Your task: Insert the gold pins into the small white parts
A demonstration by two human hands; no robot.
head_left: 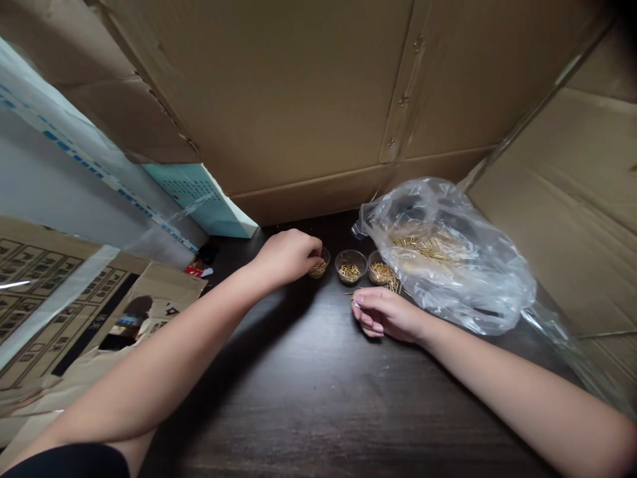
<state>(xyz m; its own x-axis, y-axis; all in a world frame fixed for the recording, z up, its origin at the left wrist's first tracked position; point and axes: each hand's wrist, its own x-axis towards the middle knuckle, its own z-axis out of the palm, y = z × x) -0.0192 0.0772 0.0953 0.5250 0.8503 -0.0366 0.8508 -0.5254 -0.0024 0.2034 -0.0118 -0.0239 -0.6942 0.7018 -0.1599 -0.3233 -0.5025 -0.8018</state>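
Note:
My left hand (289,255) reaches over the leftmost clear cup (326,259), its fingers bent down together into it. What its fingertips hold, if anything, is hidden. Thin gold-coloured metal pins, perhaps screws, lie in that cup, in the middle clear cup (350,268) and in the right clear cup (381,271). Just in front of the cups, my right hand (383,315) is closed, thumb against curled fingers, with a gold pin (349,293) sticking out at its fingertips. More loose pins (394,285) lie between the right cup and the plastic bag.
A clear plastic bag (478,285) with many gold pins inside slumps on the dark table (298,398) at right. Cardboard walls (298,99) enclose the back and right. A light-blue box (199,196) stands back left; a printed carton (50,299) lies at left.

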